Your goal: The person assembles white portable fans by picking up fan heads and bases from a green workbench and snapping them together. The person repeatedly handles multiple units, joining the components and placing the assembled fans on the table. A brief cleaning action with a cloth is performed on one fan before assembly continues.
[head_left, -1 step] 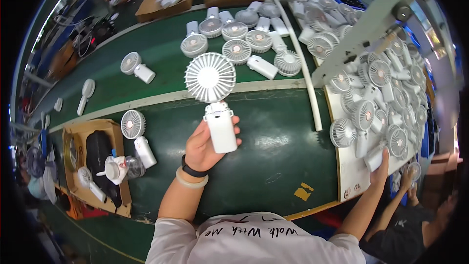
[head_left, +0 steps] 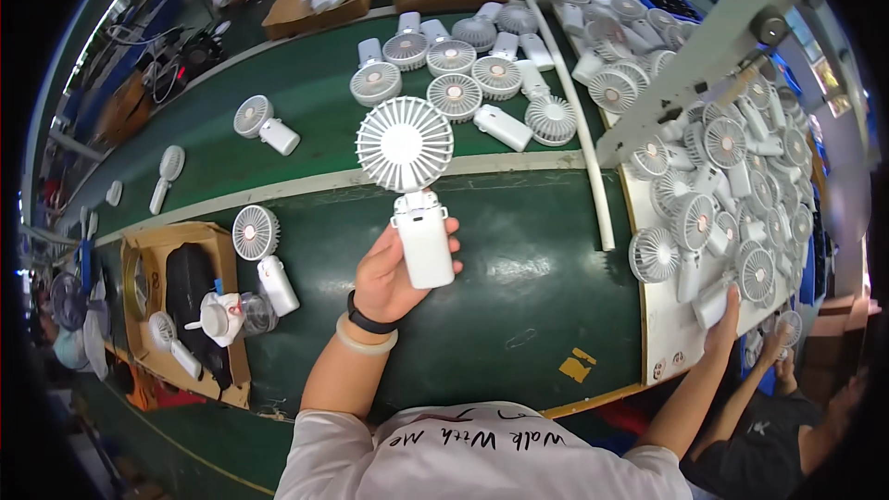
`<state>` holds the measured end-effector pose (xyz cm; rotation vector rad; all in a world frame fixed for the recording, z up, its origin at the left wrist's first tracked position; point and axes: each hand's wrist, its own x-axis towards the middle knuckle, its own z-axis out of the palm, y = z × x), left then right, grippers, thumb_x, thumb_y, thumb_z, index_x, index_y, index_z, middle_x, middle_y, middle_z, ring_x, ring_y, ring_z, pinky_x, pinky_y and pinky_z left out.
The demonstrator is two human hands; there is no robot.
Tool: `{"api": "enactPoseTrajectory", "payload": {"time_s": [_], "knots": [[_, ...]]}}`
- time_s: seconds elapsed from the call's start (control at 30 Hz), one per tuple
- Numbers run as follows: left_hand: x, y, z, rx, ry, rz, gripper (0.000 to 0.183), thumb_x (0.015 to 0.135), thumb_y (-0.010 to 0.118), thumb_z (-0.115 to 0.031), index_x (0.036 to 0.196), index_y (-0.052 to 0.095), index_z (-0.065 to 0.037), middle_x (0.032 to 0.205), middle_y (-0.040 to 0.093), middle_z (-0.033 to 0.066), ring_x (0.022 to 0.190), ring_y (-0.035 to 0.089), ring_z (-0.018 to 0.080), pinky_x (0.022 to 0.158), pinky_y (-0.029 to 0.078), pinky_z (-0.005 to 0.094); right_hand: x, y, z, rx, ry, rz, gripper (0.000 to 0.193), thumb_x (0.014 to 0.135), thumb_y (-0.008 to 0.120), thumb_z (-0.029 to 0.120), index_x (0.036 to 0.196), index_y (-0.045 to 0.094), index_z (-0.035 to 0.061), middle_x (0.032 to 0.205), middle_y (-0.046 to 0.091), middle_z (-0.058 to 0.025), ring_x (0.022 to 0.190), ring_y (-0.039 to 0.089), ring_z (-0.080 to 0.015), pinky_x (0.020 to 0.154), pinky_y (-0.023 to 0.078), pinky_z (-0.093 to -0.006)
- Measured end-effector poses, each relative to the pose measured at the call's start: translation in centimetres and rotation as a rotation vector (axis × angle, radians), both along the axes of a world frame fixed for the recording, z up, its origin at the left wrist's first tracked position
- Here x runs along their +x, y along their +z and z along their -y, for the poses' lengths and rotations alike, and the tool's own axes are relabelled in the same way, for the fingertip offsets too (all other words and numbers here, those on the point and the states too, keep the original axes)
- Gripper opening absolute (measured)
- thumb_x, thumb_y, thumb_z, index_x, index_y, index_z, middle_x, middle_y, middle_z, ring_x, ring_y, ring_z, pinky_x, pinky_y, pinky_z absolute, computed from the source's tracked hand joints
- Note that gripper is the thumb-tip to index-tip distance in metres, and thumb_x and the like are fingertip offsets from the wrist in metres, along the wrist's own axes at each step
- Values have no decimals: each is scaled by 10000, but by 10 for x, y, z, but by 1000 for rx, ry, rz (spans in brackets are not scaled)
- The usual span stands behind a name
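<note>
My left hand [head_left: 381, 282] is closed around the handle of a white handheld fan [head_left: 427, 245]. The fan stands upright above the green bench, its round slatted head at the top and its handle facing me. At the right, my right hand [head_left: 725, 322] grips the end of another white fan's handle [head_left: 711, 304] at the near edge of a heaped board [head_left: 659, 338]. Most of its fingers are hidden behind that handle. Piled fans [head_left: 696, 220] lie close around this hand.
Several fans [head_left: 452, 57] lie on the green conveyor [head_left: 315, 167] beyond the bench. A white pole [head_left: 593, 176] and a metal post [head_left: 690, 60] stand by the pile. At left are a cardboard box [head_left: 236, 375] and a clear jar [head_left: 257, 313]. Another person [head_left: 769, 435] works at lower right.
The whole view has shifted slightly, so things sit a little further right in it. Both hands keep the same hold on their fans.
</note>
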<state>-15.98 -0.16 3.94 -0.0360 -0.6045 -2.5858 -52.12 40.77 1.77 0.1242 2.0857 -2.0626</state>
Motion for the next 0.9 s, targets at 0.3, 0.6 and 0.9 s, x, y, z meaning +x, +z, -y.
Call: {"api": "enactPoseTrajectory", "payload": {"time_s": [0.3,0.6,0.9], "knots": [[-10,-6,16,-369,222,316,721,748,730,-189,1331,322,-71,1039,494,69,933,530,189,827,480,402,9,-13,-10,340,-244,-101,724,885,540,412,1405,187,52,1366,353,-148,1201,421,-232,989,343,-356],[-27,-27,31,-336,297,534,486,878,571,-179,1282,325,-72,1107,511,109,949,574,231,830,497,398,42,-28,5,521,-31,-484,538,970,334,279,1398,200,-19,1442,245,-174,1338,227,-267,1083,175,-355],[-18,-48,36,-362,367,520,459,888,513,-73,1302,316,-55,1134,544,135,974,585,226,856,482,364,121,71,159,573,69,-1032,363,820,535,38,1170,477,-43,1162,513,-140,1072,483,-232,933,361,-359]]}}
